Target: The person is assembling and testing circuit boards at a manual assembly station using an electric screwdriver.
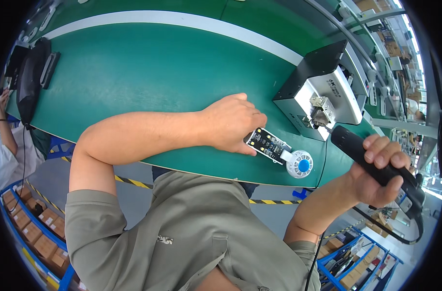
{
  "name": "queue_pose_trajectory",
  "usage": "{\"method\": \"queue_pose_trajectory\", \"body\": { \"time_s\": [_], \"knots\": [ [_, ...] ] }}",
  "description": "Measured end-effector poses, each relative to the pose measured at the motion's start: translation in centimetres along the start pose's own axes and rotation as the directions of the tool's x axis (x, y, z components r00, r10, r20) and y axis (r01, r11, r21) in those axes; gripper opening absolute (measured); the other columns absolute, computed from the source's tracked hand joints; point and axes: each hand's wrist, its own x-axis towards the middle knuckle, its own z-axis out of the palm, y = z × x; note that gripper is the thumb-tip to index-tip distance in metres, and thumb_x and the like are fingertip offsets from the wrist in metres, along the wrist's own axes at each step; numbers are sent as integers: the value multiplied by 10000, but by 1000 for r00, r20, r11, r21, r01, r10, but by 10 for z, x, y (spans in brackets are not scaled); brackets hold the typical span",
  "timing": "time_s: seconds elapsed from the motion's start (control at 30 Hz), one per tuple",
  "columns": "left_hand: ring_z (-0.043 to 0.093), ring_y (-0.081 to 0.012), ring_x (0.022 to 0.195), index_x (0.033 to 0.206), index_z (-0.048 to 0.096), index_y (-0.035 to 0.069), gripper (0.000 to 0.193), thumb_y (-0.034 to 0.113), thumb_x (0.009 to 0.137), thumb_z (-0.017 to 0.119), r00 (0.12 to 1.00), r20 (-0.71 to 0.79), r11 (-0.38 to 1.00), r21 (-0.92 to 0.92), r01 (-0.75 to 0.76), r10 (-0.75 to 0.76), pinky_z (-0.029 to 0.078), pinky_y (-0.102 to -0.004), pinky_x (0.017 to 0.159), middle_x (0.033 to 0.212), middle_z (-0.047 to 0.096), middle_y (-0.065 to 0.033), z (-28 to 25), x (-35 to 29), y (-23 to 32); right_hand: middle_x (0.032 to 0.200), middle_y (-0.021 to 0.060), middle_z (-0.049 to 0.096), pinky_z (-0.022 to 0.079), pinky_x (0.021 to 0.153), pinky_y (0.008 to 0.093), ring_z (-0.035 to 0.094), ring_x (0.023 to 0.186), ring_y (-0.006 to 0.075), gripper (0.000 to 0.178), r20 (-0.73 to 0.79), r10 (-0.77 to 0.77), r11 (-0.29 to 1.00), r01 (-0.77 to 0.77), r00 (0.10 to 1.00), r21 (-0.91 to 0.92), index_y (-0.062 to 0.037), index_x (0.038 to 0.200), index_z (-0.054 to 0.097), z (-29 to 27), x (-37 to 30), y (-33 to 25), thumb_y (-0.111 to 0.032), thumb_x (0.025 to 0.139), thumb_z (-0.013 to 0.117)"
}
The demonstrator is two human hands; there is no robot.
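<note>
My left hand is closed around one end of a slim handheld device with a bare black circuit board. At the device's other end is a round white slotted head with a blue centre. The fingers under the device are partly hidden. In my right hand is a black electric screwdriver, its cord trailing from the rear. Its thin bit reaches to the metal outlet of a silver and black screw feeder; whether a screw is on the tip is too small to tell.
The green tabletop has a pale strip along its far side. A black object lies at its left end, near another person. Blue racks with cardboard boxes stand at lower left and right. Cables hang at the table's right front.
</note>
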Motion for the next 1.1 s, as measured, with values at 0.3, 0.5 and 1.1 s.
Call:
{"method": "queue_pose_trajectory", "body": {
  "time_s": [0.3,0.5,1.1],
  "knots": [
    [593,-227,701,813,564,86,407,377,643,792,999,24,999,-43,25,-23,403,-329,771,709,617,-38,-7,2,1,767,72,569,472,681,331,562,639,179,363,61,30,1000,-30,998,-2,-49,1070,523,12,9,20,-346,864,540],
    [564,-214,725,936,613,71,447,361,648,792,996,70,998,-49,50,-47,395,-323,755,787,621,-40,-3,-1,0,740,54,611,495,645,302,589,613,173,376,-11,129,954,-121,992,273,-60,1055,505,59,-12,27,-346,838,618],
    [605,-242,716,782,563,78,389,387,671,771,996,86,999,-28,41,-39,404,-338,780,701,633,-52,-5,2,1,634,54,604,495,605,300,582,538,173,368,-20,246,910,-224,969,350,-74,913,550,100,-21,37,-284,711,775]
  ]
}}
